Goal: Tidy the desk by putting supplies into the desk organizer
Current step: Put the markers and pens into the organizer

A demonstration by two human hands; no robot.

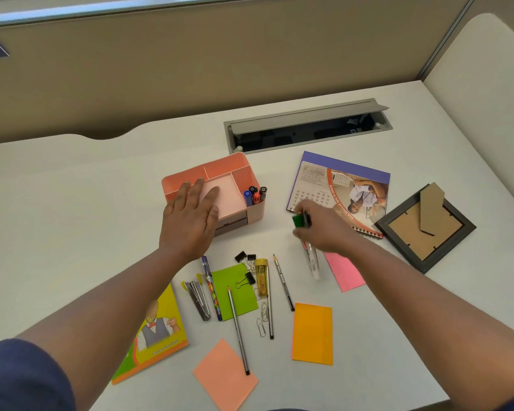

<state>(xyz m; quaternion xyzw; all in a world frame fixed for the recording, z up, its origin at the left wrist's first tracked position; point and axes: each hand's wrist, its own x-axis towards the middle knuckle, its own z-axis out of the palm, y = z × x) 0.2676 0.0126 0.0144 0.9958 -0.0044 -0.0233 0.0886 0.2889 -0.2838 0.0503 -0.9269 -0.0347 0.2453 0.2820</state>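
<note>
A salmon-pink plastic desk organizer [235, 170] with several compartments stands upright; markers [255, 194] stand cap-up in its right-hand slot, a pale pink pad [227, 197] lies in its shallow tray. Just beyond the right hand's grip a green-capped marker [298, 220] sticks out, blurred.

Calendar [343, 189]: orange band reads "HAVE REGULAR HEALTH CHECKS", seen upside down; date numbers printed beside it. Yellow notebook [158, 330]: cover ends in "Note Book"; the first word is unreadable.
</note>
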